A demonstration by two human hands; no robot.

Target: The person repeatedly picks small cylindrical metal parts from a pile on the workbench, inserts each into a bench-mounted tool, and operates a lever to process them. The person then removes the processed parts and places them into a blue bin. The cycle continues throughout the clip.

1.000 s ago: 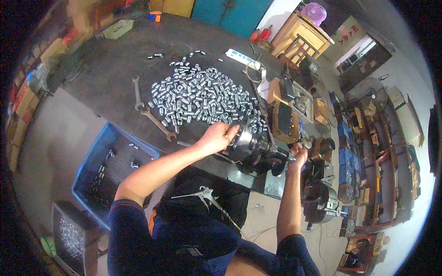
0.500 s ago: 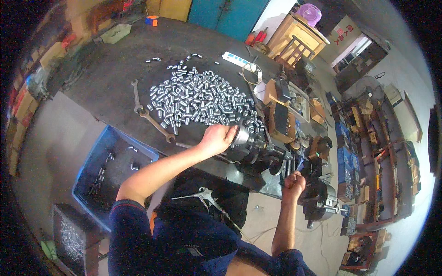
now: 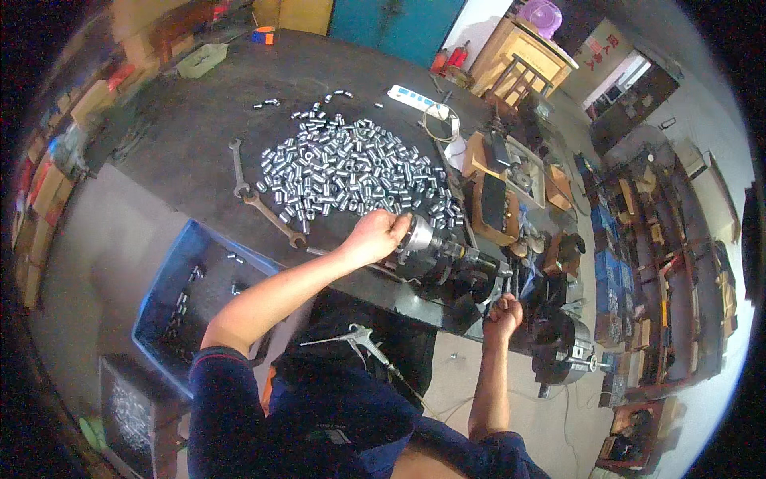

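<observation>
My left hand [image 3: 381, 238] is at the round silver nose [image 3: 418, 233] of a small bench machine [image 3: 451, 271], its thumb and fingers pinched together against the front face. Whatever lies between those fingertips is hidden. My right hand [image 3: 503, 317] is closed in a fist around a lever [image 3: 508, 281] at the machine's other end. Just beyond my left hand spreads a heap of short shiny metal sleeves [image 3: 347, 168] on the dark bench [image 3: 191, 120].
Two open-end wrenches [image 3: 238, 169] lie left of the heap. A blue bin [image 3: 152, 295] with a few sleeves stands below the bench edge. An air blow gun [image 3: 359, 339] hangs before me. Right of the machine are a motor [image 3: 562, 347], a cardboard box [image 3: 493, 214] and loaded shelves [image 3: 666, 279].
My right hand has moved slightly left and up, with the lever shifting along. My left hand stays at the silver nose. The whole view has shifted a little.
</observation>
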